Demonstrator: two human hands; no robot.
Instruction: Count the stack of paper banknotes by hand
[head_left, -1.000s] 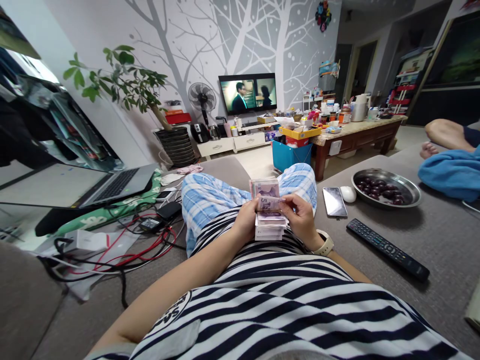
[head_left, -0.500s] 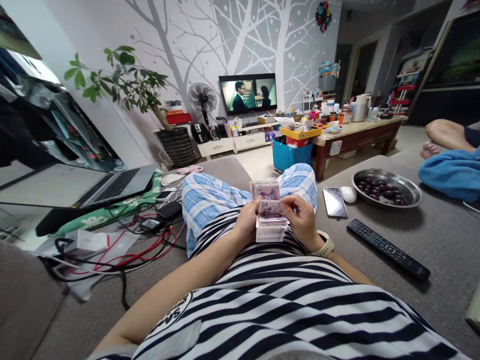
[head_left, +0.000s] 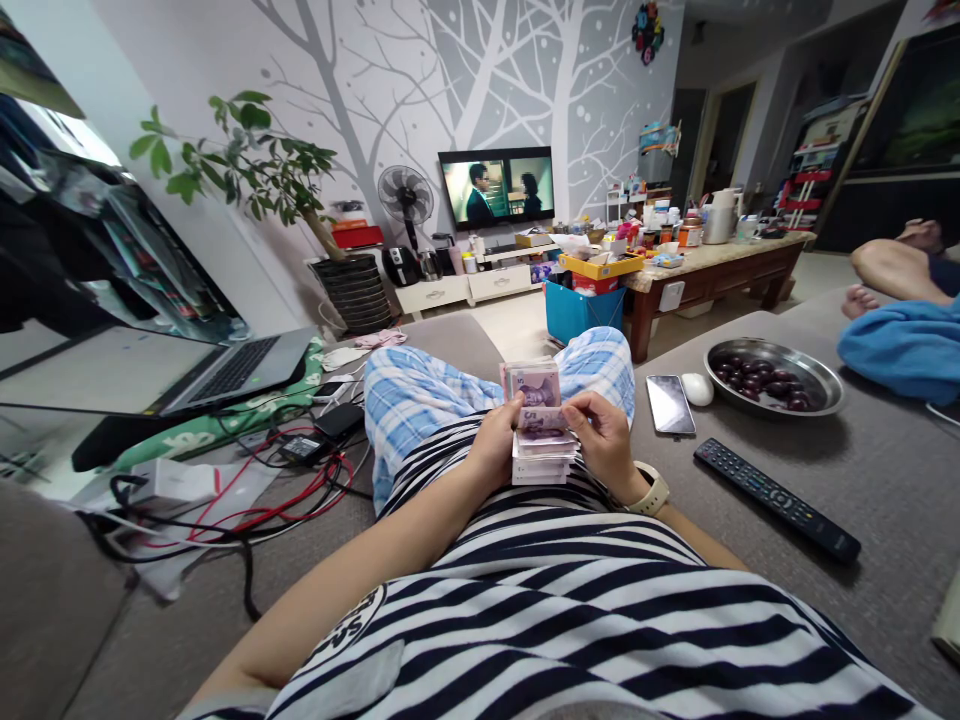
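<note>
A thick stack of purple banknotes marked with a 5 rests over my lap. My left hand is closed round the stack's left side, thumb on top. With thumb and fingers pinched together, my right hand grips the right edge of the notes, where the upper ones bend over toward me. The lower ends of several notes fan out below, against my striped shirt. A pale watch is on my right wrist. The fingers under the stack are hidden.
On the sofa to my right lie a phone, a white mouse, a remote control and a steel bowl of dark round fruit. Tangled cables and a laptop are at left. Another person's leg shows far right.
Both hands stay nearly in place on the banknotes; the right fingers shift very slightly as the top note bends. At far right, the other person's hand or foot has come into view above the leg.
</note>
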